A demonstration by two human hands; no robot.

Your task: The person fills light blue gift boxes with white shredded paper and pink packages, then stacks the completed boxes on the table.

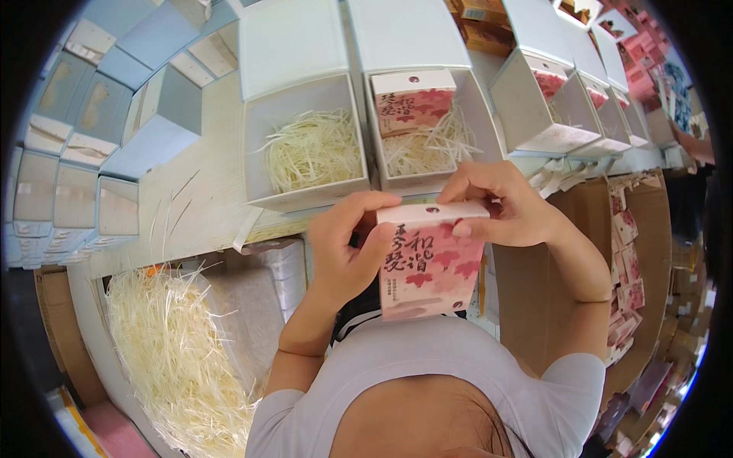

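Between both hands I hold a small pink paper box with dark brush writing and red flowers, its white top facing up. My left hand grips its upper left corner. My right hand pinches its upper right corner. Just beyond them on the table stand two lidded gift boxes side by side. The left gift box holds only pale shredded filler. Inside the right gift box, a matching pink box leans at the back behind more filler.
Blue-grey boxes are stacked at left. More opened gift boxes line the table's right, some holding pink boxes. Below stand a heap of shredded filler and a cardboard carton with pink boxes. Another person's arm shows at far right.
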